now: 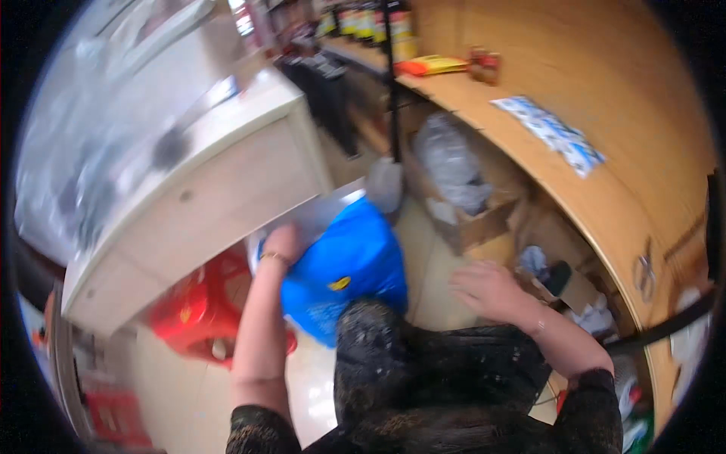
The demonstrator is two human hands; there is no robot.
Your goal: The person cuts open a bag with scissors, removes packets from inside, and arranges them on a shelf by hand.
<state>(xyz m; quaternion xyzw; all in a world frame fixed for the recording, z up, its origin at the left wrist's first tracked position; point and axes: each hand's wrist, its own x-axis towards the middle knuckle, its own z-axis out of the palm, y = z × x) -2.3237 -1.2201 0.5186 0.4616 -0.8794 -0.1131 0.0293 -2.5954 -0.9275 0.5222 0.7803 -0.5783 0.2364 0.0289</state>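
Note:
A large blue bag (355,261) with a small yellow mark stands on the floor in front of my knee. My left hand (283,244) is at its upper left edge, beside a pale white flap or sheet (321,216). The fingers of that hand point away from me and are hidden, so what they grip does not show. My right hand (490,291) is in the air to the right of the bag, apart from it. Its fingers are stretched out and hold nothing. It is nearest to a cardboard box (484,227) under the wooden shelf.
A red plastic stool (200,310) stands at the left below a pale drawer cabinet (204,181). On the curved wooden shelf (605,219) at the right lie scissors (643,271), a blue-and-white packet strip (550,132) and small jars (484,65). A black pole (392,91) rises behind the bag.

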